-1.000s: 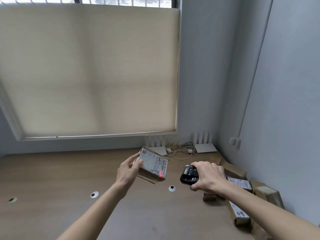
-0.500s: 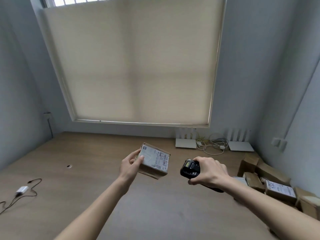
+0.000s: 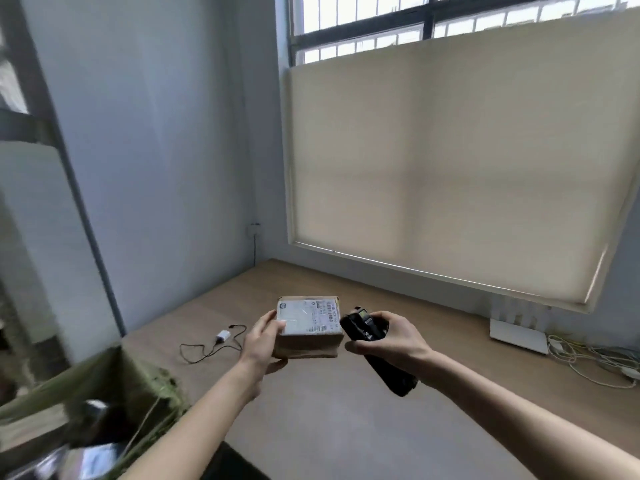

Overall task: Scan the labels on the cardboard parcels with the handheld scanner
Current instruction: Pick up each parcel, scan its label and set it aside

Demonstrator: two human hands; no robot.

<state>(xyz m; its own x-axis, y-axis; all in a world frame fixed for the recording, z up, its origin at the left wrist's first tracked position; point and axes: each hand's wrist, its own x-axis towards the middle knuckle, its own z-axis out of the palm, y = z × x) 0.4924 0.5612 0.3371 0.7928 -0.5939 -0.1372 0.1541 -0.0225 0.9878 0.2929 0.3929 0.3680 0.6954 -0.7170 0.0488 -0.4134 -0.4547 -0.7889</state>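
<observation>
Left hand (image 3: 265, 336) fingers wrapped round cardboard parcel (image 3: 308, 327), held above surface (image 3: 346, 420), label (image 3: 306, 315) turned up so it can be read. Right hand (image 3: 389, 337) fingers clenched on handheld scanner (image 3: 374, 348), just right of parcel, nose toward label, prob. for scanning. Label print too small to read; no beam visible. Bottom-left blurred.

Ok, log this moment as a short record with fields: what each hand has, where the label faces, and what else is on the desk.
left hand: grips the cardboard parcel by its left side, above the desk
label: on the parcel's top face, turned up
right hand: holds the handheld scanner, right of the parcel
desk: charger with black cable at left, white flat device and white cables at right
</observation>
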